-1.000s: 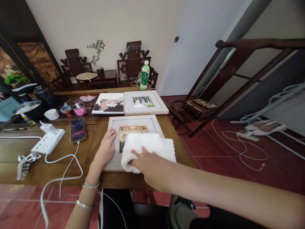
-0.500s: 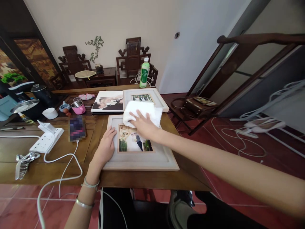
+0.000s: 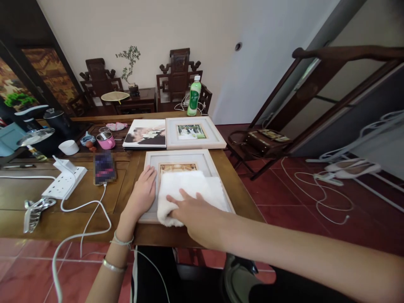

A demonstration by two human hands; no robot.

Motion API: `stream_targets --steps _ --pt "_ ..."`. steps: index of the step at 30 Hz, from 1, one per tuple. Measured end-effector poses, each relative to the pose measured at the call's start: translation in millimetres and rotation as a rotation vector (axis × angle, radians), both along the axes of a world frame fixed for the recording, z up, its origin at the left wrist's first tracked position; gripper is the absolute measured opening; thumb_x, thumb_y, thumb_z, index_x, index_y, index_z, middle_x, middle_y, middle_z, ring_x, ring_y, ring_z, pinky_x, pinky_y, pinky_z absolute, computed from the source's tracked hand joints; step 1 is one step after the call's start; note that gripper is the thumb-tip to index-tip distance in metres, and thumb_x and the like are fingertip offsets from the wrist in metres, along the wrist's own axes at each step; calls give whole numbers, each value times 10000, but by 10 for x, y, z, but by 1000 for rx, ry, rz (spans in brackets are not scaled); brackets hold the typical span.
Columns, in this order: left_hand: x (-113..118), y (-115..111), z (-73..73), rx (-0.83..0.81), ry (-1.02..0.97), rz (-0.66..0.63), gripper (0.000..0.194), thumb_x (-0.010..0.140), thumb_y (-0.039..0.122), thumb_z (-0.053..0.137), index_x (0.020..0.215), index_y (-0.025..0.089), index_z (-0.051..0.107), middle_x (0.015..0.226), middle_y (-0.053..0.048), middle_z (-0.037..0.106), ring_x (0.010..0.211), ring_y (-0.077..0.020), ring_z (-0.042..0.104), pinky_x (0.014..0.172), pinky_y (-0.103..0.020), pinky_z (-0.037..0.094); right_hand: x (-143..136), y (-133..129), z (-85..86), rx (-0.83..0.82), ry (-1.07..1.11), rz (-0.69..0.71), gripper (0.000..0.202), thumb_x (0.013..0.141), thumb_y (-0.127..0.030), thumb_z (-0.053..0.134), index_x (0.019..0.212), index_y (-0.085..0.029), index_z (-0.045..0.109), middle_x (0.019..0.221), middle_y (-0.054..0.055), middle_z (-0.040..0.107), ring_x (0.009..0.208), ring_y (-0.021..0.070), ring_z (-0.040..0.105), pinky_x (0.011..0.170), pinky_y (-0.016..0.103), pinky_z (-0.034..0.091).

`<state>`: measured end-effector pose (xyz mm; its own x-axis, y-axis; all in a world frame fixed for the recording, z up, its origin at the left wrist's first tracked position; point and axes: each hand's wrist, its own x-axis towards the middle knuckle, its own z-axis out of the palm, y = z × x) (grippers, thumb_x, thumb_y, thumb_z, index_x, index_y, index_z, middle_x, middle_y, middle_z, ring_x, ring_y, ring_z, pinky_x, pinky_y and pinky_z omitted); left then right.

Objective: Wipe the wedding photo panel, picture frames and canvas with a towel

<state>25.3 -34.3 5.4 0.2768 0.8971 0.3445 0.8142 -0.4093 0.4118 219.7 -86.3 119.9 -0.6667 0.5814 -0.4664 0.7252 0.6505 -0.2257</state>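
Observation:
A light wooden picture frame lies flat near the table's front edge, its photo mostly covered. A folded, fluffy white cloth rests on the lower part of the frame. Over the cloth, my right hand has its fingers spread, with the thumb tucked at the cloth's near left corner, holding it. My left hand lies along the frame's left edge, fingers stretched out and flat on the border.
Behind the frame lie another framed photo and a white-edged photo panel. A green bottle stands at the back edge. To the left are a pink cup, a phone, a power strip, cables and a clear hair claw.
My right hand has drawn the white cloth toward me, from the frame's top edge to its lower part. The photo's top edge now shows above the cloth. My left hand stays on the frame.

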Motion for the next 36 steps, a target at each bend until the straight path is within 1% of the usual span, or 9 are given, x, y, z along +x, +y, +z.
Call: stream_targets --steps 2,5,7,11,16,19,22,28,36 --pt "1 -1 2 -4 8 1 434 926 167 338 1316 100 514 1429 -168 473 1397 -268 335 1137 -494 314 80 22 86 -81 49 -6 601 684 58 453 1163 -244 653 1486 83 405 1351 401 333 973 589 404" --pt "8 -13 25 -31 2 3 438 936 186 333 1328 87 501 1438 -178 459 1401 -271 328 1145 -488 298 156 222 56 -96 92 -49 611 732 43 405 1215 -258 627 1347 130 550 1276 346 465 966 528 423" --pt "19 -30 55 -45 -37 6 453 954 221 323 1372 103 452 1478 -169 406 1410 -257 313 1157 -469 274 162 422 -48 49 119 -67 658 741 53 400 1313 -236 551 1408 152 485 1340 352 376 1009 577 366" --pt "54 -71 130 -69 -136 -10 488 989 322 301 1458 190 322 1565 -105 256 1442 -224 233 1174 -447 223 69 884 -304 426 153 -38 654 773 40 476 1379 -206 468 1584 111 146 1430 393 79 1045 678 235" --pt "83 -90 184 -69 -196 -7 526 995 371 269 1482 172 269 1578 -105 217 1463 -228 147 1187 -458 168 -223 1202 -506 560 104 -59 421 885 -94 479 1286 -183 569 1575 113 189 1418 426 92 1038 720 183" --pt "78 -83 180 -69 -220 -5 542 993 389 272 1482 157 269 1576 -109 219 1465 -226 129 1193 -445 158 -416 1063 -553 535 124 -88 444 899 -94 427 1315 -187 552 1563 121 228 1411 438 111 1015 750 194" --pt "65 -82 161 -70 -247 4 531 996 398 256 1476 175 286 1570 -95 246 1463 -219 143 1194 -444 160 -522 749 -545 453 93 -118 455 907 -143 434 1347 -211 528 1563 110 229 1401 467 106 1002 765 207" --pt "36 -90 137 -39 -304 16 529 993 413 240 1458 177 326 1547 -98 305 1446 -219 220 1190 -439 185 -413 126 -395 367 93 -16 404 885 -110 437 1219 -208 642 1523 110 328 1378 465 214 991 754 271" --pt "27 -49 120 -50 -147 27 465 962 307 372 1382 116 432 1496 -161 382 1426 -240 278 1171 -444 240 -76 9 -138 214 -52 101 407 780 -68 589 1138 -236 686 1512 114 344 1386 451 209 991 768 225"
